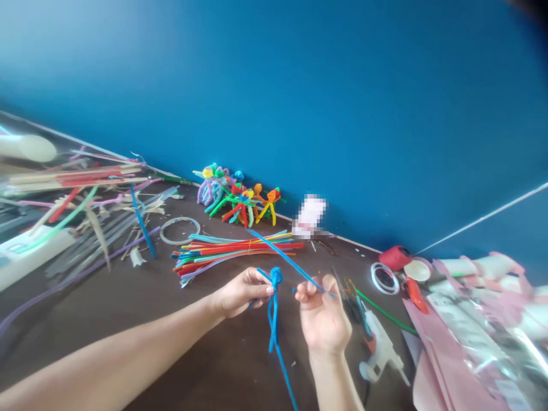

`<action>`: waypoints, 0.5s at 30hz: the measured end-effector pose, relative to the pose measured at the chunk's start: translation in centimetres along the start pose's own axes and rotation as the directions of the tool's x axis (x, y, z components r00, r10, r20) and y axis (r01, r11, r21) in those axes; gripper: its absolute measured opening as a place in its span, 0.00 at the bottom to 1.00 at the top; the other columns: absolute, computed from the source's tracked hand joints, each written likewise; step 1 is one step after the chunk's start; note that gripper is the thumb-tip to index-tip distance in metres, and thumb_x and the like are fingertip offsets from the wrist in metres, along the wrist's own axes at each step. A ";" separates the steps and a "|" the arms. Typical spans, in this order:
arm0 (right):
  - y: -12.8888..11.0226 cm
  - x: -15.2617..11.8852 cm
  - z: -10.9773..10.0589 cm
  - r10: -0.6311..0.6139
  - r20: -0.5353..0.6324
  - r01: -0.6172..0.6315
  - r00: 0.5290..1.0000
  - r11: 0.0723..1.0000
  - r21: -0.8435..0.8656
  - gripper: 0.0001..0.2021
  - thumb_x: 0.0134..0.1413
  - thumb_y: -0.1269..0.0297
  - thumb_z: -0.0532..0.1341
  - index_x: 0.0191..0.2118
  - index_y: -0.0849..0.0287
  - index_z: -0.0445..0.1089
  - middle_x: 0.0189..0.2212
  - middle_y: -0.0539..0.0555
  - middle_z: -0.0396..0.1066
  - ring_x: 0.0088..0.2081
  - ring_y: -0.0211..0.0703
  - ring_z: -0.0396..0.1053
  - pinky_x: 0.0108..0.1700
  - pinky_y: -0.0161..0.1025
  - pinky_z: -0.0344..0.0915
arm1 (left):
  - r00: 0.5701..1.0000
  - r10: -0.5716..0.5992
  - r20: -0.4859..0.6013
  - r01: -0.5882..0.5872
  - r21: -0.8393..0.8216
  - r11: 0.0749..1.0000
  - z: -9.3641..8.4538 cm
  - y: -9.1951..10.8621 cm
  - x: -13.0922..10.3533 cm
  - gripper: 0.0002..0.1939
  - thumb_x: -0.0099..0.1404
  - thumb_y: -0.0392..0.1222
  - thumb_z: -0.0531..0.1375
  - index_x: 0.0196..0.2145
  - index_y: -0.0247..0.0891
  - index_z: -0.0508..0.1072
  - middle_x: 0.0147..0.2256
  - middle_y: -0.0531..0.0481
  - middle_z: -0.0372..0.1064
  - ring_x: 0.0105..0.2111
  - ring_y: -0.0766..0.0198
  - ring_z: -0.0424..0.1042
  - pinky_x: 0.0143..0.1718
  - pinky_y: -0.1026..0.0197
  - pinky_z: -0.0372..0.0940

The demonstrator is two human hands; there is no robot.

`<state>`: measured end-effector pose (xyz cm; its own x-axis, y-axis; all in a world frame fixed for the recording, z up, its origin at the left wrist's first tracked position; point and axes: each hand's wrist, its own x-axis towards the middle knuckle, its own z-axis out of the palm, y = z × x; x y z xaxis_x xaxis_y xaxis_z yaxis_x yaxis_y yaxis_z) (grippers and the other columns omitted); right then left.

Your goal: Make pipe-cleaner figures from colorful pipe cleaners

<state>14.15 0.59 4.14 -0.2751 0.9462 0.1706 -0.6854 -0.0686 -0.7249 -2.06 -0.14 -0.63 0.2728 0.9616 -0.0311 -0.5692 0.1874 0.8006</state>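
Note:
Between the fingers of my left hand (244, 294) is a figure bent from blue pipe cleaners (276, 278). It has a rounded knot on top, and long legs hang below it over the table. My right hand (323, 317), a little to the right, has its fingers closed on a straight blue pipe cleaner (287, 260) that slants up and to the left. This strip passes above the knot; whether it joins the figure I cannot tell. Behind my hands lies a bundle of coloured pipe cleaners (240, 249).
Several finished pipe-cleaner figures (244, 197) stand against the blue wall. Loose strips and scraps (98, 200) crowd the left. On the right are a white glue gun (381, 348), a tape roll (385, 278), a green pipe cleaner (385, 313) and pink sheets (445, 354).

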 end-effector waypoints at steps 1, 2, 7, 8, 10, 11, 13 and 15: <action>-0.3 0.1 -0.1 0.002 0.009 -0.002 1.000 1.000 0.007 0.03 0.43 0.67 0.58 0.26 0.55 0.61 0.23 0.47 0.65 0.30 0.39 0.67 0.31 0.36 0.62 | 1.000 0.001 0.005 -0.001 0.001 1.000 0.0 0.0 0.0 0.06 0.45 0.39 0.65 0.19 0.33 0.72 0.14 0.55 0.59 0.14 0.75 0.55 0.15 0.70 0.47; -0.5 0.2 -0.3 0.004 0.017 -0.005 1.000 1.000 0.012 0.04 0.43 0.67 0.59 0.26 0.55 0.61 0.22 0.47 0.66 0.30 0.39 0.67 0.31 0.35 0.62 | 1.000 -0.002 0.004 0.002 0.004 1.000 0.0 -0.1 -0.1 0.06 0.45 0.39 0.65 0.19 0.33 0.72 0.14 0.55 0.60 0.15 0.76 0.54 0.15 0.70 0.46; -0.4 0.8 -1.2 -0.065 -0.044 0.061 0.997 0.994 -0.089 0.05 0.43 0.69 0.60 0.27 0.55 0.62 0.25 0.48 0.69 0.29 0.40 0.69 0.31 0.37 0.64 | 1.000 -0.005 0.006 0.004 0.118 0.993 0.0 -0.2 -0.3 0.08 0.46 0.41 0.64 0.20 0.32 0.73 0.19 0.49 0.66 0.17 0.74 0.56 0.17 0.68 0.47; 0.0 0.9 -1.3 -0.074 -0.077 0.065 0.994 0.991 -0.121 0.05 0.43 0.70 0.60 0.27 0.55 0.63 0.26 0.48 0.70 0.30 0.40 0.70 0.32 0.37 0.64 | 1.000 -0.003 0.013 0.001 0.145 0.989 0.1 -0.2 -0.3 0.08 0.47 0.41 0.64 0.21 0.32 0.73 0.19 0.49 0.66 0.17 0.74 0.56 0.17 0.68 0.46; 1.1 0.9 -1.2 -0.046 -0.102 0.029 0.994 0.986 -0.162 0.05 0.44 0.71 0.60 0.27 0.56 0.63 0.27 0.49 0.71 0.30 0.41 0.70 0.33 0.38 0.64 | 1.000 0.009 0.015 -0.012 0.179 0.984 0.2 -0.2 -0.2 0.08 0.48 0.41 0.63 0.22 0.31 0.74 0.19 0.49 0.66 0.16 0.75 0.54 0.17 0.68 0.45; 1.6 0.8 -1.1 -0.016 -0.102 -0.002 0.995 0.986 -0.167 0.05 0.44 0.71 0.60 0.26 0.56 0.63 0.27 0.49 0.71 0.30 0.41 0.70 0.33 0.38 0.63 | 1.000 0.026 0.006 -0.027 0.189 0.982 0.3 -0.3 -0.1 0.08 0.48 0.41 0.63 0.22 0.31 0.74 0.19 0.50 0.66 0.16 0.76 0.53 0.17 0.68 0.45; 2.6 0.7 -0.9 0.055 -0.092 -0.070 0.994 0.983 -0.172 0.05 0.43 0.71 0.61 0.25 0.57 0.64 0.27 0.48 0.71 0.29 0.40 0.69 0.33 0.38 0.63 | 0.998 0.064 -0.022 -0.058 0.198 0.979 0.4 -0.4 0.0 0.08 0.48 0.41 0.63 0.23 0.32 0.74 0.18 0.51 0.65 0.15 0.76 0.52 0.17 0.69 0.44; 3.2 0.5 -0.7 0.096 -0.082 -0.109 0.992 0.978 -0.179 0.05 0.41 0.71 0.62 0.25 0.57 0.64 0.28 0.48 0.71 0.29 0.39 0.69 0.34 0.38 0.62 | 0.993 0.095 -0.065 -0.082 0.190 0.978 0.4 -0.5 0.1 0.08 0.47 0.41 0.63 0.23 0.32 0.73 0.16 0.54 0.63 0.15 0.77 0.50 0.17 0.69 0.44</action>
<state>12.33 1.06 1.47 -0.2832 0.9580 0.0451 -0.5196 -0.1137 -0.8468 -1.42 -0.23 -0.75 0.1660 0.9861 0.0065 -0.4319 0.0668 0.8994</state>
